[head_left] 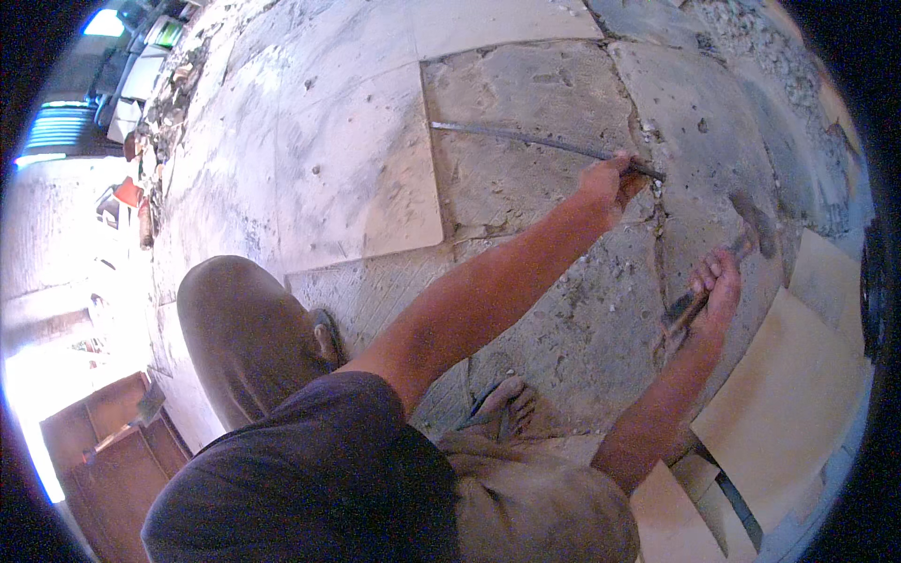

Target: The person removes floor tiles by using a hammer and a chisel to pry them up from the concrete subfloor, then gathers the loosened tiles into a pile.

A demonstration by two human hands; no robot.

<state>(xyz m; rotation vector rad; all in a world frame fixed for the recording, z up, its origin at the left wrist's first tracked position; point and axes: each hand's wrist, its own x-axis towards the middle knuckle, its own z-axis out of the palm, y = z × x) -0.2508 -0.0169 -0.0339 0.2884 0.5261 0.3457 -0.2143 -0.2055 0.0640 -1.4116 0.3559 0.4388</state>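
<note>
My left hand (612, 185) is closed around a long, thin metal chisel (521, 137) close to its right end. The chisel's flat far tip meets the edge of a pale floor tile (361, 169), which sits higher than the rough grey bed (535, 89) beside it. To the right and nearer, my right hand (718, 281) grips a hammer (693, 307) by its wooden handle. The hammer's head is dark and smeared by motion, apart from the chisel's butt end.
Cracks and loose crumbs run across the exposed bed. Rubble (760, 66) lies at the far right. Loose pale tiles (779, 403) lie at the near right. My foot in a sandal (502, 403) rests on the floor below my arms. A brown wooden panel (113, 450) is at the lower left.
</note>
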